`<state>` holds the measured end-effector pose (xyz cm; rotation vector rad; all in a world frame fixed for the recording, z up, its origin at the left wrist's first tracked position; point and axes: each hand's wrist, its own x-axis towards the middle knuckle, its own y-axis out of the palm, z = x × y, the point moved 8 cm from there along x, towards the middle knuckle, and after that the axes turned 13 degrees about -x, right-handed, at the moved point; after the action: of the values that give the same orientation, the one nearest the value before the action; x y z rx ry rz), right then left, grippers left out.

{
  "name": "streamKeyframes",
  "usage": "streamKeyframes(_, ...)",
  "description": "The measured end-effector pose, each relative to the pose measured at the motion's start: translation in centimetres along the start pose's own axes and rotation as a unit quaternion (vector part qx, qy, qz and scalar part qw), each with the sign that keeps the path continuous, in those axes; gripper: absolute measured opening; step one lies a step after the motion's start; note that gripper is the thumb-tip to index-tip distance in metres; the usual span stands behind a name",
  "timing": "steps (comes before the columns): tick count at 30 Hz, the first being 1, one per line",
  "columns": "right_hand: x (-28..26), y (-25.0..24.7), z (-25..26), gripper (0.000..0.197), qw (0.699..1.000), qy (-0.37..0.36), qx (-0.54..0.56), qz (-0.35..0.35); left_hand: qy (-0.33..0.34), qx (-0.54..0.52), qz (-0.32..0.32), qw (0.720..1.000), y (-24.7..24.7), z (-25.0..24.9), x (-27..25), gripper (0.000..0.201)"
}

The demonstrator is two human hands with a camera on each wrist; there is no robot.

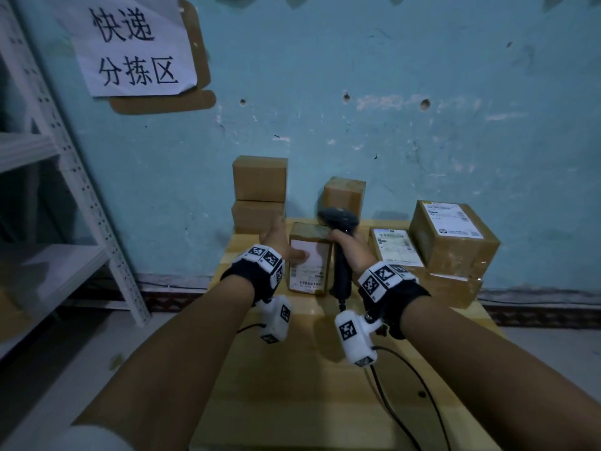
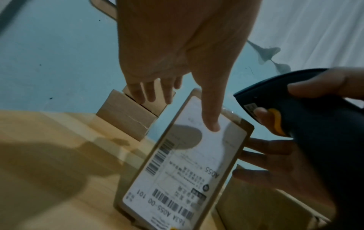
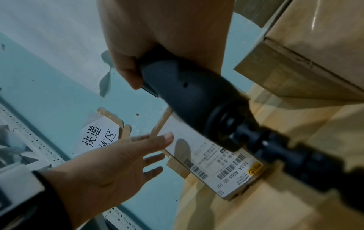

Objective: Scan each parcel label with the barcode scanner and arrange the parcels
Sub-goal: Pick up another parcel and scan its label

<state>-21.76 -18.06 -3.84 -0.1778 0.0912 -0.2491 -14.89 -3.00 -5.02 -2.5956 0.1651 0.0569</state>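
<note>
A small parcel (image 1: 309,260) is stood upright near the middle of the wooden table (image 1: 292,385), its white label (image 2: 187,163) turned toward the person. The left hand (image 1: 280,239) is held with fingers straight and spread, the thumb laid against the upper part of the label; nothing is gripped by it. The barcode scanner (image 1: 340,242) is gripped by the right hand (image 1: 354,252), fingers wrapped round the dark handle, and its head is held just above the parcel's top edge. A black cable (image 1: 400,402) is trailed from the handle across the table. To the right, a flat labelled parcel (image 1: 395,249) and a larger labelled box (image 1: 455,237) are set on other cartons. Two plain boxes (image 1: 259,193) are stacked against the blue wall (image 1: 390,92) at the back left, and another plain box (image 1: 344,194) is seen behind the scanner. A handwritten paper sign (image 1: 130,43) is stuck to the wall.
</note>
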Motion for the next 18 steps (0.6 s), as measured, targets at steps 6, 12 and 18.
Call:
streamKeyframes(6, 0.5, -0.1, -0.2, 0.011, 1.0, -0.003, -0.007, 0.004, 0.074, 0.069, 0.096, 0.99, 0.9, -2.7, 0.4, 0.091)
streamKeyframes(12, 1.0, -0.3, -0.5, 0.013, 1.0, -0.004, -0.026, -0.005, 0.113, 0.183, 0.103, 0.971, 1.9, -4.0, 1.2, 0.077)
streamKeyframes(18, 1.1, -0.3, -1.2, 0.007, 1.0, 0.005, -0.016, 0.007, 0.093, 0.118, 0.082, 0.985, 1.2, -3.5, 2.5, 0.054)
